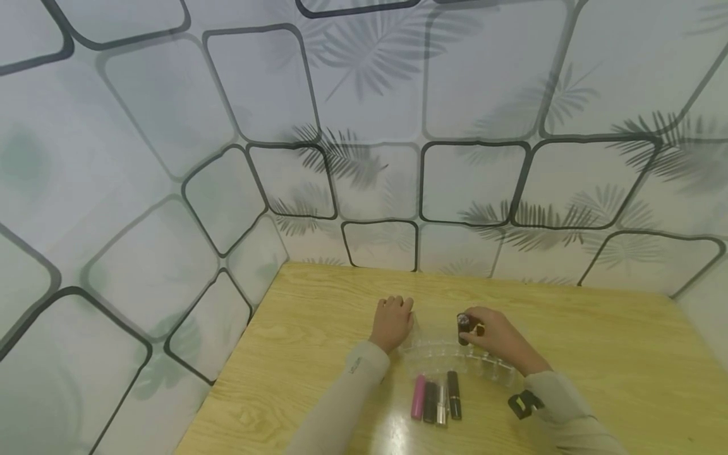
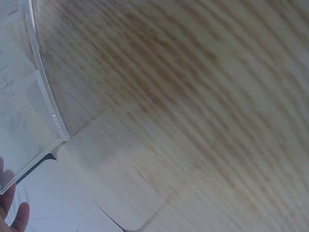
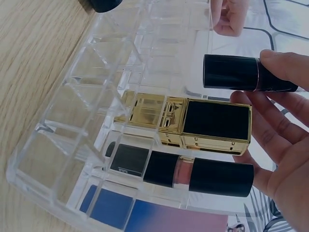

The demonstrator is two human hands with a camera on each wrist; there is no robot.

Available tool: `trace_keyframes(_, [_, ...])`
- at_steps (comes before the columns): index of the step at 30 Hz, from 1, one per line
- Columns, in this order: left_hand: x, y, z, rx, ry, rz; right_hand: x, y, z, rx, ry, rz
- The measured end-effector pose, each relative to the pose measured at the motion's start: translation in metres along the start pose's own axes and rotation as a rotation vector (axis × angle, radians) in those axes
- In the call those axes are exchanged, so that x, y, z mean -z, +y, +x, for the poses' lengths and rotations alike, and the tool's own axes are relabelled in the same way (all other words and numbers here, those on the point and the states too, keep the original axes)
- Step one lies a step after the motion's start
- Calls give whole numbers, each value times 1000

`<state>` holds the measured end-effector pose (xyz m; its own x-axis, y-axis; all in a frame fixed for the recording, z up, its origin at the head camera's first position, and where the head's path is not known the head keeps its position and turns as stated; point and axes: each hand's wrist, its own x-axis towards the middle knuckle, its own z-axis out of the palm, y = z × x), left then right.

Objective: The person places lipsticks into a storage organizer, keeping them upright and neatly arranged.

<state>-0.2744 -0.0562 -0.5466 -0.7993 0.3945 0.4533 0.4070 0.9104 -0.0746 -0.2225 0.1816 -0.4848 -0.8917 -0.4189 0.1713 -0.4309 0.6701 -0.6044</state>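
Tabletop (image 1: 273, 341) pale yellow-brown, wood-grained, with a sheen near the front; behind it, a wall (image 1: 378, 183) patterned with rounded dark outlines and grey fern-like leaves. On the table, a clear organizer (image 1: 435, 365), hard and glossy, gently curved, split into small box-like compartments by thin see-through dividers. Standing in it, seen from the right wrist: a gold-and-black tube (image 3: 217, 121), square-sided, metallic at collar and edges; beside it a round black tube (image 3: 219, 177) with a pinkish band; nearest the frame's lower edge, a smooth blue-to-pink item (image 3: 164, 212), partly cut off. In front of the organizer, four slim tubes lie side by side: magenta tube (image 1: 418, 397), plain dark tube (image 1: 430, 402), silvery tube (image 1: 442, 404), longer black tube (image 1: 454, 395) with a thin band. Right hand (image 1: 499, 336): thumb and fingertips pinch a glossy black cylinder (image 3: 231, 72), a fine seam round it, held above the organizer and near the gold-and-black tube; the lower fingers spread, bent, behind the standing tubes. Left hand (image 1: 392, 323): at the organizer's left back corner, fingers bent, gripping its clear edge; thumb a little apart.
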Motion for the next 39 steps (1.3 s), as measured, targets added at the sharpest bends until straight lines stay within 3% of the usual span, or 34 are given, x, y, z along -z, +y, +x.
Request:
trace_keyframes(15, [1,1,1,14,-26,5,-3,1,2,3,-26,-17])
trace_keyframes(24, [1,0,0,14,-35,10,-9,5,5,-6,-31,-88])
trace_keyframes(32, [0,0,0,-16,45,25,-8,5,4,0,-32,-126])
trace_keyframes(39, [-1,-1,-1,-19,44,28,-10,5,4,10,-33,-157])
